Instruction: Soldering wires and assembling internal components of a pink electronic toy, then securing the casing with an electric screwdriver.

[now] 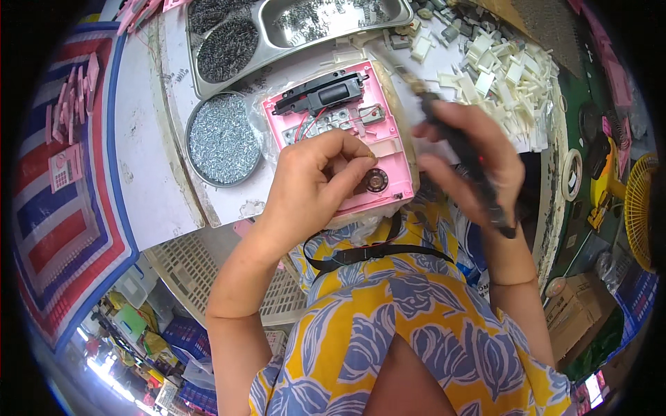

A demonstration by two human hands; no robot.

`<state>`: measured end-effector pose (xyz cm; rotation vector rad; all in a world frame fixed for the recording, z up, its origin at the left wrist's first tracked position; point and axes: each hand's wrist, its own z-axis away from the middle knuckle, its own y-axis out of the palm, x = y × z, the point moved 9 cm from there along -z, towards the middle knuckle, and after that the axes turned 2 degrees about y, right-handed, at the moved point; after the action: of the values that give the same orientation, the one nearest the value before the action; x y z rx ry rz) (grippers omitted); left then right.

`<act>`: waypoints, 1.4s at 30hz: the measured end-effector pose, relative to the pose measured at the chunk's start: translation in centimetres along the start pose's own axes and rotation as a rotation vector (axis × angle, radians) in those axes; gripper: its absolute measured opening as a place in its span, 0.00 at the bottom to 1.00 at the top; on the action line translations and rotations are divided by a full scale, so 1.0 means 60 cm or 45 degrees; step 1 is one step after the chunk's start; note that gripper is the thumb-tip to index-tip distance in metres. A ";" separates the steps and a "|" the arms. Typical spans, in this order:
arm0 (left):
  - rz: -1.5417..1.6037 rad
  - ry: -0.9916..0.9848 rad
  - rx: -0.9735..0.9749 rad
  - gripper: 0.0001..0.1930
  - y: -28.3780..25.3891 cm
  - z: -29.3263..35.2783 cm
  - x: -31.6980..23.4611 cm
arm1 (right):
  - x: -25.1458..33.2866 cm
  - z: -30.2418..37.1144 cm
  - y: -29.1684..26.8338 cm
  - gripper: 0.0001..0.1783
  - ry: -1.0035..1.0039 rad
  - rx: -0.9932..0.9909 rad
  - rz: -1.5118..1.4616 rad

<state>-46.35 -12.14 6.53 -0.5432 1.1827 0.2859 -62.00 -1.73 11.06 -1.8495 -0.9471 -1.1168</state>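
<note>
An open pink plastic casing (404, 184) lies before me on a padded, plastic-wrapped support. Inside it sit a black mechanism (326, 96), a small metal motor (372, 114) with red wires, and a round black speaker-like part (377, 180). My left hand (309, 173) rests over the casing's lower part, thumb and fingertips pinched together beside the round part. Whatever lies between those fingertips is hidden. To the right of the casing, my right hand (479, 152) is wrapped round a black electric screwdriver (461, 149), its tip angled up and left; both are blurred by motion.
Left of the casing stands a round dish (191, 163) full of small silver screws. A metal tray (262, 52) with springs lies behind. White plastic parts (513, 83) are heaped at the back right. Pink pieces lie on a striped mat (66, 197); a yellow fan (642, 211) stands far right.
</note>
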 end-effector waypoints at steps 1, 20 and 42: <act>0.055 -0.023 -0.046 0.03 0.000 0.001 0.004 | 0.006 -0.012 0.020 0.29 -0.025 0.053 0.081; 0.087 0.039 -0.073 0.06 0.001 0.000 0.019 | 0.015 -0.028 0.075 0.32 -0.203 0.118 0.096; -0.650 0.530 -0.150 0.06 0.032 0.017 -0.044 | 0.025 0.046 -0.055 0.14 -0.010 0.261 0.044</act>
<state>-47.45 -9.79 8.74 -1.0179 1.3816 -0.2074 -63.42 2.41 12.27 -1.6986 -0.9918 -0.9546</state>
